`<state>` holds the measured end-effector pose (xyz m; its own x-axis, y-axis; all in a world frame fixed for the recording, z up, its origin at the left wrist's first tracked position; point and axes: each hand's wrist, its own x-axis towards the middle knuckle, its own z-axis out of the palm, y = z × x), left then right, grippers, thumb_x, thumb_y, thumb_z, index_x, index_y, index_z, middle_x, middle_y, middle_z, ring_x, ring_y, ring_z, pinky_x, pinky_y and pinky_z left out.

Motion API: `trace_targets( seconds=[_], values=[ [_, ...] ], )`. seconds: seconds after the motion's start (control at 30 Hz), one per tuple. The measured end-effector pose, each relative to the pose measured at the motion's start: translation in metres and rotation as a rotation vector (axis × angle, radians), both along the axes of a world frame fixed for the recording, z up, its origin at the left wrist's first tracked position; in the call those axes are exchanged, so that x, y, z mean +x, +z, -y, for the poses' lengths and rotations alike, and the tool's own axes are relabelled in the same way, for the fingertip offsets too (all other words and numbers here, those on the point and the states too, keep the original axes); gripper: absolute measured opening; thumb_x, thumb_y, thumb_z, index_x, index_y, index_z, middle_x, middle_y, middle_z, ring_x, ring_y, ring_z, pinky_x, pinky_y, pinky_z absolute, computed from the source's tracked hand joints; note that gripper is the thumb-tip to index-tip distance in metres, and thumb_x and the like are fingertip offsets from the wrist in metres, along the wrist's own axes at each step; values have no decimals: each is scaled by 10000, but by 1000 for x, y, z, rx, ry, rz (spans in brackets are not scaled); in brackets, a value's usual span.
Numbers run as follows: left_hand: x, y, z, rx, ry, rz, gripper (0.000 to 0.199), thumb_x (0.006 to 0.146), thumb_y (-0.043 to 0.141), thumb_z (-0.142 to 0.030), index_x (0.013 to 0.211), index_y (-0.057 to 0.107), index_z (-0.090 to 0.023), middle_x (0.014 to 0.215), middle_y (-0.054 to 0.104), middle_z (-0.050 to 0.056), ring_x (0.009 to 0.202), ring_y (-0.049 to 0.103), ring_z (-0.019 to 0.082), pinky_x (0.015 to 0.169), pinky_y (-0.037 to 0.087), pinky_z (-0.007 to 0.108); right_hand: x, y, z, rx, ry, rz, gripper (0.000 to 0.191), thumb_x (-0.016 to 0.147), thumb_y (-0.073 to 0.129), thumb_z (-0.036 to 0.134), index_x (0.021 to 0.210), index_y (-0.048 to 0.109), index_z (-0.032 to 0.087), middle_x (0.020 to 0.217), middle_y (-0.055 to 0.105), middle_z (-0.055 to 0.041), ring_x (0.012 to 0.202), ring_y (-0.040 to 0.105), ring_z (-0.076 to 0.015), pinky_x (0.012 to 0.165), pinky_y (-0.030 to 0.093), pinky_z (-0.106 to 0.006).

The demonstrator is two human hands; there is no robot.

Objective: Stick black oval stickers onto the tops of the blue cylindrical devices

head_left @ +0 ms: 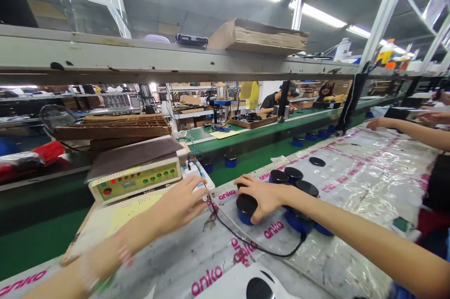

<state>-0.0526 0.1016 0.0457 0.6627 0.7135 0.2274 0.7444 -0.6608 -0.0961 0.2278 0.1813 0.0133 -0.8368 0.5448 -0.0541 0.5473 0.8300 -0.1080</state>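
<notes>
My left hand [181,200] is slightly blurred, its fingers stretched forward and thumb apart at the near edge of a small white device [208,181]. Whether the fingertips press on that device I cannot tell. My right hand [263,194] is wrapped from above around a squat round unit [246,209] with a black top and blue base, standing on the plastic-covered bench. Several similar round units [306,188] cluster beside and partly behind my right forearm. A black cable [242,242] loops from the white device across the bench to a plug near these units.
A cream control box [140,179] with lit buttons stands at left. Behind it runs a green conveyor [225,182] carrying several round units. A black disc [317,161] lies further along the bench. A co-worker's arm [404,126] reaches in at right. A shelf [176,57] crosses overhead.
</notes>
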Motion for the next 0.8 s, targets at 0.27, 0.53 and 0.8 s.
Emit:
trace_targets(
  seconds=[0.27, 0.53, 0.8],
  values=[
    [87, -24, -170, -60, 428, -28, 330, 899, 568, -319, 1184, 531, -157, 1200, 552, 94, 1020, 581, 232, 847, 503, 442, 44, 24, 64, 73, -129, 17, 736, 664, 619, 201, 1370, 415, 219, 1510, 261, -135, 1372, 207, -370, 1049, 235, -607],
    [91, -60, -221, -135, 468, -66, 360, 903, 558, -334, 1219, 510, -168, 1243, 528, 98, 1067, 559, 248, 882, 482, 469, 127, -28, 135, 372, -335, -54, 307, 836, 420, 165, 1065, 611, 239, 929, 727, -77, 774, 706, -240, 620, 588, -334],
    [101, -67, -221, -155, 455, -19, 359, 907, 551, -345, 1215, 509, -165, 1208, 548, 96, 1025, 580, 236, 855, 498, 452, 101, -86, 111, 669, -201, 34, 423, 573, 443, -27, 946, 574, 123, 595, 649, -3, 404, 593, -180, 398, 417, -300]
  ],
)
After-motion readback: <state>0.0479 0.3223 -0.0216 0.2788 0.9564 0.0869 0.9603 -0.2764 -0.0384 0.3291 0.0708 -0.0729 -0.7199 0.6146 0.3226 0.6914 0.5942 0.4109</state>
